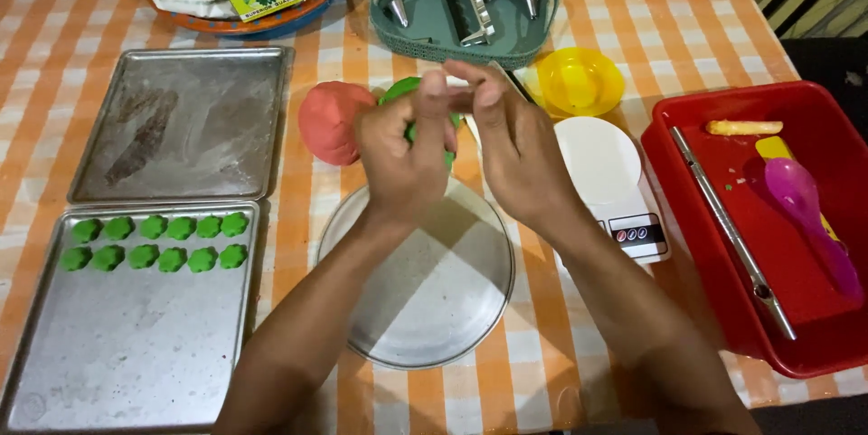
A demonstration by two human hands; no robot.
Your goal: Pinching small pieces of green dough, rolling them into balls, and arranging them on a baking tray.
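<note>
From my head camera, my left hand (402,150) is closed around a lump of soft green dough (400,91), and my right hand (511,146) pinches its top, above the round metal plate (434,299), beside a pink dough ball (330,121).

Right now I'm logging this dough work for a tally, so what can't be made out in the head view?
- Green dough: mostly covered by the left hand and right hand; its shape and size stay unknown.
- Round metal plate: its far rim lies under both hands.
- Kitchen scale: its left edge is behind the right wrist.
- Bowl of packets: cut off by the top edge.
- Lower tray: its near corner leaves the frame.
</note>
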